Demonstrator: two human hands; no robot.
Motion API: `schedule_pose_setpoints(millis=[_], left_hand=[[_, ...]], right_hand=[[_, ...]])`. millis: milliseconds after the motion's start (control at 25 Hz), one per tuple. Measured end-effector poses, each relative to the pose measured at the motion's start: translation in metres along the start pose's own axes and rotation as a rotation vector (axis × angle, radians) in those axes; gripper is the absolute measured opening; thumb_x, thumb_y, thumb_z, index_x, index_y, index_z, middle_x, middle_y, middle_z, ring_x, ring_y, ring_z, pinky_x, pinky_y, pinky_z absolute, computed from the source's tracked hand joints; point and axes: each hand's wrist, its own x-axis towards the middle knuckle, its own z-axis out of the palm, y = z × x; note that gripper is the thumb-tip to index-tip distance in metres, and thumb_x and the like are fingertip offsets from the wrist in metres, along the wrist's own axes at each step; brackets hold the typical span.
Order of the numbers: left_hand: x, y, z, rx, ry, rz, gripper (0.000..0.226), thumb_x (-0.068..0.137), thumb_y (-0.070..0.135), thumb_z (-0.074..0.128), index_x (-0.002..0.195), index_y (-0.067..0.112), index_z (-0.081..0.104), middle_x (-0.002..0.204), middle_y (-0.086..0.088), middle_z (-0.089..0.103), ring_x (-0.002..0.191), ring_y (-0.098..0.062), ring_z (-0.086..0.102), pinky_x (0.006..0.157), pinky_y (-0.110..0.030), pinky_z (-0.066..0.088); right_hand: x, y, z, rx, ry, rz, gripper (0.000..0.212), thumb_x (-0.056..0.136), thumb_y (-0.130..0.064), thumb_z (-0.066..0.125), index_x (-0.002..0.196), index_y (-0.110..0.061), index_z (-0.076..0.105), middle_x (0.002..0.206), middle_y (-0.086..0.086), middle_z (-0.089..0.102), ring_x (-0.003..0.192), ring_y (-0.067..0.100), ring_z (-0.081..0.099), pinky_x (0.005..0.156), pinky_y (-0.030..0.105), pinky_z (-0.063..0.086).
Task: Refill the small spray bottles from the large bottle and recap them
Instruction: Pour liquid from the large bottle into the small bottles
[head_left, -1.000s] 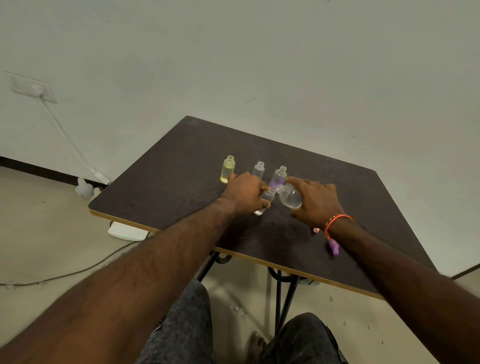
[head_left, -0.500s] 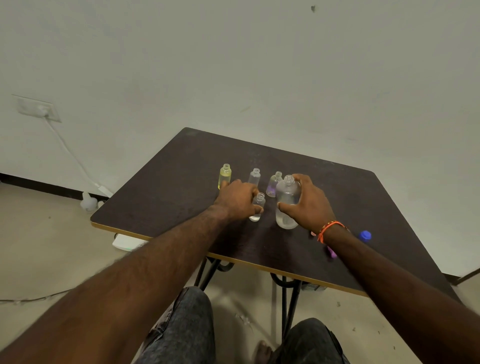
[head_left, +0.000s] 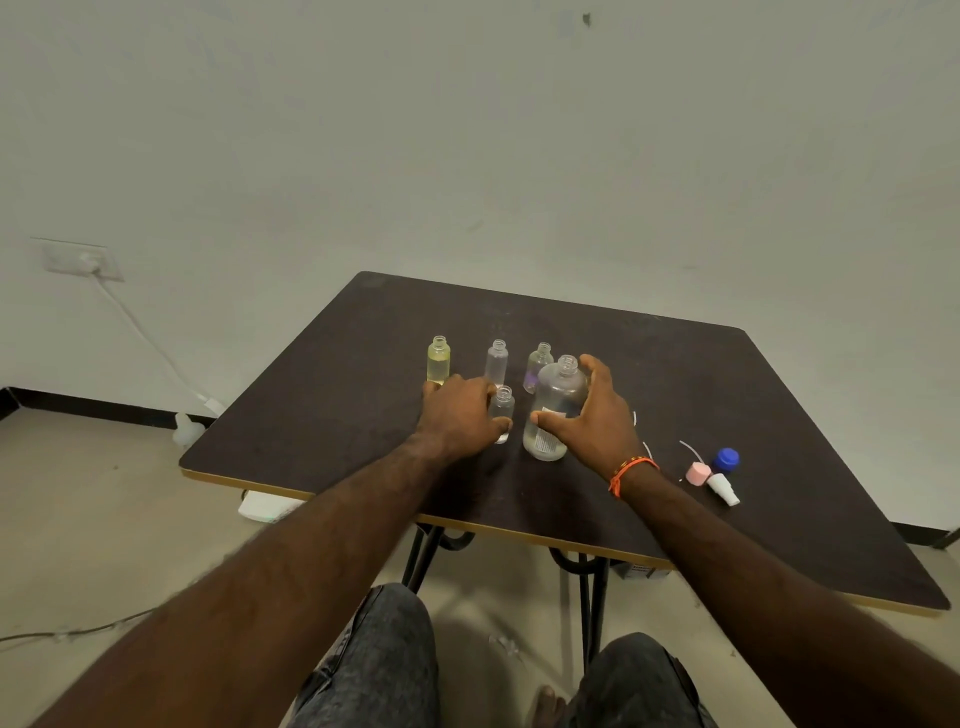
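Observation:
A large clear bottle (head_left: 555, 410), uncapped and holding a little liquid, stands upright on the dark table (head_left: 727, 395). My right hand (head_left: 597, 415) wraps around its right side, thumb across the label. My left hand (head_left: 457, 415) holds a small clear bottle (head_left: 503, 410), uncapped and upright, just left of the large one. Behind them stands a row of three open small bottles: a yellow one (head_left: 438, 360), a clear one (head_left: 496, 362) and a purple-tinted one (head_left: 538, 366). A pink cap (head_left: 697, 473), a blue cap (head_left: 726, 458) and a white spray head (head_left: 723, 489) lie to the right.
The table's near edge (head_left: 519, 530) runs above my knees (head_left: 384, 660). Thin white dip tubes (head_left: 691, 449) lie near the caps. A wall socket (head_left: 78, 258) with a white cable is at the left, and a white device (head_left: 265, 506) sits on the floor under the table.
The large bottle, tilted over the small clear bottle a second ago, now stands upright on the table. Both hands stay on their bottles. The view has lifted, showing the caps at the right.

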Motion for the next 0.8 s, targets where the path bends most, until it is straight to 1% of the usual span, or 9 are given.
schedule_pose_setpoints(millis=[160, 320, 400, 480, 600, 680, 800], left_hand=[[-0.004, -0.013, -0.009, 0.069, 0.045, -0.079, 0.037, 0.089, 0.054, 0.070, 0.112, 0.025, 0.067, 0.105, 0.004, 0.071, 0.105, -0.019, 0.063, 0.106, -0.049, 0.034], [-0.004, -0.044, -0.025, 0.152, 0.110, -0.187, 0.035, 0.091, 0.058, 0.066, 0.107, 0.027, 0.069, 0.101, 0.003, 0.072, 0.105, -0.021, 0.062, 0.101, -0.048, 0.033], [0.001, -0.060, -0.031, 0.173, 0.130, -0.221, 0.035, 0.091, 0.057, 0.064, 0.108, 0.027, 0.067, 0.102, 0.002, 0.073, 0.105, -0.023, 0.062, 0.098, -0.047, 0.032], [0.008, -0.072, -0.034, 0.182, 0.141, -0.242, 0.035, 0.093, 0.056, 0.064, 0.112, 0.027, 0.066, 0.107, 0.000, 0.073, 0.109, -0.024, 0.062, 0.100, -0.047, 0.033], [0.021, -0.083, -0.034, 0.166, 0.138, -0.255, 0.041, 0.096, 0.053, 0.065, 0.125, 0.024, 0.064, 0.115, -0.002, 0.072, 0.116, -0.026, 0.060, 0.103, -0.047, 0.032], [0.029, -0.087, -0.034, 0.154, 0.144, -0.257, 0.041, 0.097, 0.051, 0.065, 0.127, 0.023, 0.063, 0.116, -0.002, 0.073, 0.118, -0.026, 0.060, 0.104, -0.046, 0.032], [0.038, -0.090, -0.031, 0.139, 0.162, -0.278, 0.043, 0.098, 0.049, 0.065, 0.133, 0.024, 0.062, 0.115, -0.001, 0.073, 0.118, -0.026, 0.061, 0.105, -0.047, 0.033]], right_hand=[[-0.004, -0.005, 0.010, 0.038, 0.021, 0.000, 0.093, 0.071, -0.029, 0.089, 0.146, -0.018, 0.034, 0.141, 0.007, 0.054, 0.122, 0.026, 0.057, 0.102, 0.036, 0.048], [0.002, -0.017, 0.022, 0.054, -0.004, -0.031, 0.092, 0.071, -0.030, 0.088, 0.146, -0.020, 0.035, 0.140, 0.005, 0.055, 0.121, 0.023, 0.057, 0.099, 0.029, 0.045], [0.006, -0.020, 0.030, 0.049, -0.025, -0.045, 0.092, 0.071, -0.033, 0.088, 0.146, -0.021, 0.035, 0.141, 0.003, 0.054, 0.122, 0.023, 0.057, 0.098, 0.028, 0.044], [0.009, -0.024, 0.038, 0.033, -0.040, -0.061, 0.092, 0.072, -0.036, 0.087, 0.146, -0.022, 0.034, 0.142, 0.002, 0.053, 0.123, 0.022, 0.056, 0.098, 0.028, 0.044], [0.014, -0.027, 0.049, 0.022, -0.035, -0.098, 0.088, 0.073, -0.037, 0.086, 0.144, -0.025, 0.036, 0.139, 0.000, 0.054, 0.121, 0.021, 0.057, 0.099, 0.031, 0.046], [0.018, -0.029, 0.056, 0.025, -0.039, -0.111, 0.085, 0.073, -0.037, 0.085, 0.143, -0.027, 0.037, 0.138, -0.002, 0.054, 0.119, 0.020, 0.057, 0.098, 0.032, 0.047], [0.022, -0.029, 0.063, 0.055, -0.053, -0.114, 0.086, 0.074, -0.038, 0.085, 0.145, -0.029, 0.036, 0.141, -0.004, 0.053, 0.122, 0.019, 0.056, 0.101, 0.031, 0.047]])
